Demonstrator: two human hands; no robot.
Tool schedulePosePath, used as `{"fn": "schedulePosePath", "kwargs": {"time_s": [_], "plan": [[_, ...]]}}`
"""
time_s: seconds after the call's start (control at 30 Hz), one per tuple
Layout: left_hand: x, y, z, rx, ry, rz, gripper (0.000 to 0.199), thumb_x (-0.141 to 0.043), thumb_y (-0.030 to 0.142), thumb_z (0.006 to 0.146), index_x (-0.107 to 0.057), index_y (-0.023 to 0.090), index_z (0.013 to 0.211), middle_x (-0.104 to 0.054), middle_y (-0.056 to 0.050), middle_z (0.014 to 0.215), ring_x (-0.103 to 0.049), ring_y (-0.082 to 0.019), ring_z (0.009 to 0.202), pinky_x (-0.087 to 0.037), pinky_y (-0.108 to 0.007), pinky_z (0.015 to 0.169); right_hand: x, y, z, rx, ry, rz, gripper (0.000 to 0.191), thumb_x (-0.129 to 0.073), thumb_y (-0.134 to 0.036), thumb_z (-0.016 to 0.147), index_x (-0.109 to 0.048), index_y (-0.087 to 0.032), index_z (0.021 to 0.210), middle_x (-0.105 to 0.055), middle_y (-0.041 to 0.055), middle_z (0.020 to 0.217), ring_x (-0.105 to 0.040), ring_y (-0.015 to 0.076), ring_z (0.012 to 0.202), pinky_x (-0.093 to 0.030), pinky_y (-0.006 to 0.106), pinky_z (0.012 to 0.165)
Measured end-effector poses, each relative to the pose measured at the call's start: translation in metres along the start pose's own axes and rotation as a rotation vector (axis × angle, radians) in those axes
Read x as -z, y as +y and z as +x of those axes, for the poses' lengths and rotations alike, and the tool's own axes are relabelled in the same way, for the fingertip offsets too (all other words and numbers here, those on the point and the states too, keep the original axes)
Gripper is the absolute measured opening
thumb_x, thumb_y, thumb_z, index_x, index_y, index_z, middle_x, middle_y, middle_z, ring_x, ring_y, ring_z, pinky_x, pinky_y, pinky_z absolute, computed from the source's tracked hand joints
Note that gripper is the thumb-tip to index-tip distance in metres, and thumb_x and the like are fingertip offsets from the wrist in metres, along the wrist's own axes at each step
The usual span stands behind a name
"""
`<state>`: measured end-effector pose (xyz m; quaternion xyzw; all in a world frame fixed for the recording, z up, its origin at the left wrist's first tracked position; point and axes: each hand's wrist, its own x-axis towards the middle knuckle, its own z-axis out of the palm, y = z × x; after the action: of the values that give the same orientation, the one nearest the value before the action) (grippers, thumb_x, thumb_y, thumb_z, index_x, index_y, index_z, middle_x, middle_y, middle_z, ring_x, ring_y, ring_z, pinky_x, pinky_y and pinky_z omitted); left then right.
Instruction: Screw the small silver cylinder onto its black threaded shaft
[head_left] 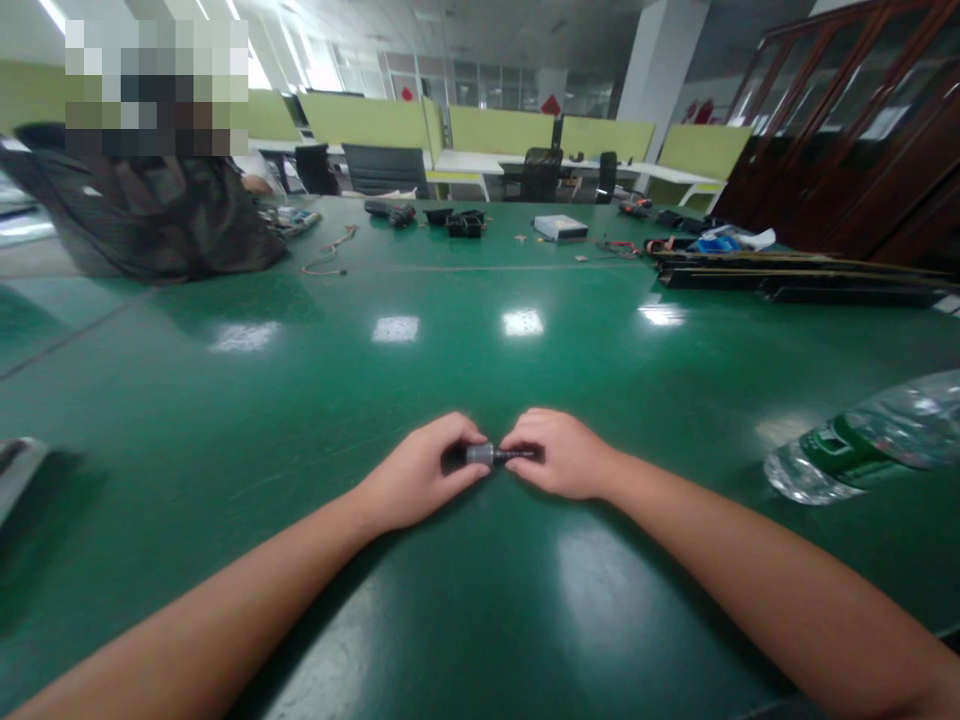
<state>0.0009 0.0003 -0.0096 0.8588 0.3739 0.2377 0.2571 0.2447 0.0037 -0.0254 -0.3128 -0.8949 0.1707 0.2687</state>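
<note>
Both my hands meet over the green table [450, 380], near the middle of the view. My left hand [427, 470] pinches a small grey cylinder [480, 455] between thumb and fingers. From the cylinder's right end runs a thin dark ridged shaft [517, 455], which looks like a screw or bit. My right hand [562, 455] is closed on this shaft, thumb below and fingers above. Cylinder and shaft lie in one line, level with the tabletop; whether they are joined I cannot tell. The far fingers of both hands are partly hidden.
A clear plastic bottle with a green label [855, 445] lies on the right. A grey metal-edged object [19, 470] is at the left edge. Further back are a dark bag [165, 215], a white box [560, 228], black parts [466, 223] and long black strips [795, 275].
</note>
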Motion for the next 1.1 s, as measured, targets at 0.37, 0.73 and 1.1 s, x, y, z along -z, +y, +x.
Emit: {"fn": "schedulePosePath", "kwargs": {"time_s": [0.37,0.73,1.1], "plan": [[-0.0008,-0.0023,-0.0011,-0.002,0.003,0.015,0.018,-0.066,0.033,0.09,-0.063,0.02,0.102,-0.066,-0.003,0.099,-0.063,-0.019,0.089,-0.049,-0.031,0.082,0.0016,0.002,-0.0002,0.004,-0.001,-0.016,0.013,-0.067,-0.019,0.085,-0.073,-0.017,0.096,-0.073,0.0056,0.089,-0.062,0.0191,0.086,-0.048,0.031,0.081],[-0.0007,-0.0011,-0.0013,0.007,-0.005,0.014,0.017,-0.065,0.033,0.091,-0.063,0.02,0.103,-0.065,-0.003,0.101,-0.063,-0.019,0.09,-0.049,-0.031,0.082,0.0043,0.0031,-0.0014,-0.05,0.022,-0.015,0.009,-0.069,-0.016,0.078,-0.073,-0.017,0.086,-0.071,0.0045,0.082,-0.062,0.0178,0.079,-0.047,0.029,0.075],[-0.0004,0.0001,-0.0003,0.022,0.002,0.026,0.017,-0.065,0.033,0.091,-0.064,0.02,0.102,-0.066,-0.003,0.1,-0.063,-0.02,0.09,-0.05,-0.032,0.083,0.0066,0.004,-0.0016,-0.083,0.02,-0.002,0.009,-0.073,-0.025,0.081,-0.074,-0.017,0.083,-0.071,0.0038,0.078,-0.062,0.0163,0.076,-0.045,0.028,0.072]]}}
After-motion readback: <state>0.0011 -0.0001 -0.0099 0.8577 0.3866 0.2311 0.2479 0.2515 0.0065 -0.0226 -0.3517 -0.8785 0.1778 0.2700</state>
